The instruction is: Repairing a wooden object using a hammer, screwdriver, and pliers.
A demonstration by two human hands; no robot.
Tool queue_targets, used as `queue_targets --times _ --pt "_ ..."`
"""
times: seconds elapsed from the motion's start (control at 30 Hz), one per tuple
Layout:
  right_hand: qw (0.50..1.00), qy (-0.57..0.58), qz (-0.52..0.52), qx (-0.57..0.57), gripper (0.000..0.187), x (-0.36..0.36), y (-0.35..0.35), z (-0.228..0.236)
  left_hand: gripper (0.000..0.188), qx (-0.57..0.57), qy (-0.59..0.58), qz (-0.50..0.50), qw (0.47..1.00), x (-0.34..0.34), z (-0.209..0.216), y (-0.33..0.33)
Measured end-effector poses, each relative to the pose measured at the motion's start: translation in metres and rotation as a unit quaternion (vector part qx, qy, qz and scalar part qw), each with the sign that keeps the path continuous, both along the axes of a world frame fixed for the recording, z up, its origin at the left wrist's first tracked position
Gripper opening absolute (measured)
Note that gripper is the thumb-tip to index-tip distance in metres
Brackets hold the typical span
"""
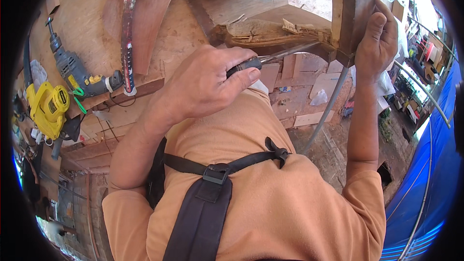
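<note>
My left hand (208, 79) is closed round the black handle of a screwdriver (278, 56). Its long metal shaft points right, and the tip meets the inner lower corner of a dark wooden frame (356, 14). Splintered, rough wood (270, 38) shows along the frame's lower rail, left of the tip. At the right end of that frame, my right hand (379, 43) grips the outer side of the upright, thumb and fingers bent against it.
On the plywood bench (82, 0) at left lie a claw hammer (128, 34), a grey drill (79, 67) and a yellow power tool (48, 106). Wood offcuts (314, 118) and scraps litter the ground below the frame. A blue tarp (420, 179) hangs at right.
</note>
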State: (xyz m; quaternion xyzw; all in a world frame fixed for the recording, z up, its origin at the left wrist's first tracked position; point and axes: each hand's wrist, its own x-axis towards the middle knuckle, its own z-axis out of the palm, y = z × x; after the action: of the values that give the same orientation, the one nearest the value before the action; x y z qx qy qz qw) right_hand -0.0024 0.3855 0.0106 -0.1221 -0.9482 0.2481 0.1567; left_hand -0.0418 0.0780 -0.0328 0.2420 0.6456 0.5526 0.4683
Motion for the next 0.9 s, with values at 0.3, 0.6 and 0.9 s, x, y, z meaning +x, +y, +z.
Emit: queue_targets --times 0.3,0.6,0.9 --pt "0.999 -0.003 -0.021 -0.041 0.031 0.007 0.017 -0.013 0.026 -0.095 -0.003 -0.044 0.995 -0.005 0.030 0.025" --pt "0.997 -0.034 -0.044 -0.055 0.031 0.007 0.013 -0.008 0.026 -0.082 0.049 0.025 0.995 0.022 0.024 0.025" --pt "0.998 -0.032 -0.050 -0.017 0.027 0.004 0.014 -0.007 0.016 -0.033 0.035 0.110 0.993 0.052 0.011 0.028"
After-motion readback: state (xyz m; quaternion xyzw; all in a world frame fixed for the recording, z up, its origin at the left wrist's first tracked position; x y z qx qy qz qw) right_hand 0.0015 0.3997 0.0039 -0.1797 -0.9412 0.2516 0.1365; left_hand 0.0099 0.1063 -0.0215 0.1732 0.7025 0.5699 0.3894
